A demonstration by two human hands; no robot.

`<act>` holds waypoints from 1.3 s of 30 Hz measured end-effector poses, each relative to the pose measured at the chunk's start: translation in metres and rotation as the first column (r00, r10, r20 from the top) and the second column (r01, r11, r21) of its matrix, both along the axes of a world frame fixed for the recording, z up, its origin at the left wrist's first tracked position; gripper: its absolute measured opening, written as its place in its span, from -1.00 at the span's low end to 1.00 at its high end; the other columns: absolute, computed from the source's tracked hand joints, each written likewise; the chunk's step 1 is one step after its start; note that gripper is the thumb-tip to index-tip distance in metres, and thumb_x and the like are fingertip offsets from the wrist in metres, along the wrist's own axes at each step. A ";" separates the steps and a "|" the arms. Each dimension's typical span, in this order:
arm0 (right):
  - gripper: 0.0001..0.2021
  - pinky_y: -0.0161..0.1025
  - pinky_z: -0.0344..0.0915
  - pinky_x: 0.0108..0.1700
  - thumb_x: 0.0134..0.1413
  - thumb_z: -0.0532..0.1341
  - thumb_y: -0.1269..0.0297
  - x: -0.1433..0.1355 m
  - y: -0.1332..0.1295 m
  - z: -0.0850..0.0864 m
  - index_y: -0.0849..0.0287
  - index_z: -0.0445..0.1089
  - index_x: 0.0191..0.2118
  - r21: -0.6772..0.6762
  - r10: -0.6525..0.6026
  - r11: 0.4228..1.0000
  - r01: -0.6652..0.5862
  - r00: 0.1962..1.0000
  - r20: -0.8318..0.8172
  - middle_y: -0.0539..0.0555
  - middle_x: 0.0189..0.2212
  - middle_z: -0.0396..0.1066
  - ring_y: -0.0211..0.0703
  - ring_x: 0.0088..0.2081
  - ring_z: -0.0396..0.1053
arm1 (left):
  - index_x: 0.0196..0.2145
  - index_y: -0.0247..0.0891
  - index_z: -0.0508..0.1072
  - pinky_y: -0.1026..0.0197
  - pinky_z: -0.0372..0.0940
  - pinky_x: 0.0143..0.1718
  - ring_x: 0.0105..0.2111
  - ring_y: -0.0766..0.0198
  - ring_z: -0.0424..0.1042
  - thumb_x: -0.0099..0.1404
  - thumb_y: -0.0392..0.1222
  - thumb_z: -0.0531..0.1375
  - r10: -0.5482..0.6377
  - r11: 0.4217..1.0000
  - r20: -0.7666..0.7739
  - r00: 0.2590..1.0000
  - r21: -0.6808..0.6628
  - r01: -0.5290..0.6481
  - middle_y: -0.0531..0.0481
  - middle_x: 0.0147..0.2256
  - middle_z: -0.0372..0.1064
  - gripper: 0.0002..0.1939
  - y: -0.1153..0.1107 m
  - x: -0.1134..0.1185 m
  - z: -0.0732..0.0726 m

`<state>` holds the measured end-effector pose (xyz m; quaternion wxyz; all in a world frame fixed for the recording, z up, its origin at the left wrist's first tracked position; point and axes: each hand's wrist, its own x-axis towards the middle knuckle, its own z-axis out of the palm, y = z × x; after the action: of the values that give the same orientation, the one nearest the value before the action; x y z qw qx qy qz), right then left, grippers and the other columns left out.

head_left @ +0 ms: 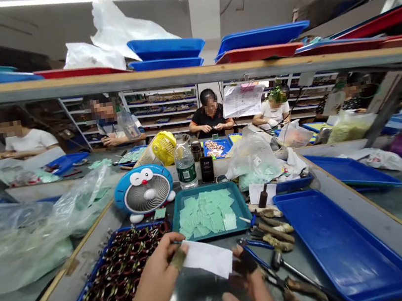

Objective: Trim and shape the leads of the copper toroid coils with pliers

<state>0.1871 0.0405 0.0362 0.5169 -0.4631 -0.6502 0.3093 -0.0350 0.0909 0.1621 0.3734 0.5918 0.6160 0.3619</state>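
Note:
A small white paper [209,257] is held above the dark worktop, between my two hands. My left hand [165,267] pinches its left end between thumb and fingers; a brown wrap covers one finger. My right hand [250,285] is at the paper's right end, blurred, with a dark cover on a finger and the thumb apart from the fingers. Just beyond the paper lies a teal tray [245,214] with many pale green cards [209,211]. Left of my left hand, a blue tray holds rows of dark red ring-shaped pieces [127,265].
Pliers and a hammer [277,259] lie right of my right hand, beside a long blue tray [349,244]. Behind the teal tray stand a blue fan [147,193], a water bottle [185,165] and a phone [207,170]. Several people sit across the bench.

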 end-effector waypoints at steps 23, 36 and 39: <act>-0.76 -0.30 0.48 -0.03 0.34 0.17 0.41 0.020 0.007 0.030 0.12 0.46 0.05 0.408 -0.116 0.913 0.003 0.961 0.253 0.15 -0.06 0.54 -0.13 -0.07 0.55 | 0.23 -0.21 0.15 0.13 0.31 -0.15 -0.22 0.06 0.47 0.20 0.30 0.33 0.087 0.978 0.465 0.881 -0.208 0.013 -0.04 -0.25 0.53 -0.15 -0.035 0.041 -0.036; -0.63 -0.28 0.35 -0.17 0.20 0.29 -0.09 0.012 -0.016 0.036 0.18 0.54 -0.27 -0.310 -0.096 0.951 0.016 0.965 -0.246 0.09 -0.33 0.50 -0.10 -0.25 0.45 | 0.09 -0.13 0.37 0.19 0.30 -0.11 -0.09 0.09 0.46 0.07 0.10 0.49 -0.085 0.978 0.540 0.837 -0.116 0.174 -0.12 0.07 0.41 -0.29 -0.044 0.039 -0.063; -0.49 -0.27 0.36 -0.32 0.03 0.37 -0.23 0.009 -0.016 0.037 0.24 0.52 -0.35 -0.514 -0.136 0.852 -0.098 0.907 -0.399 0.09 -0.50 0.48 -0.11 -0.41 0.43 | 0.08 -0.14 0.38 0.20 0.30 -0.14 -0.17 0.13 0.46 0.13 0.10 0.46 -0.103 0.975 0.539 0.836 -0.114 0.193 -0.07 -0.10 0.49 -0.35 -0.048 0.036 -0.063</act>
<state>0.1964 0.0240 0.0733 0.5021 -0.5148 -0.4096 0.5613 0.0012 0.0430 0.0995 0.6027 0.4823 0.4690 0.4292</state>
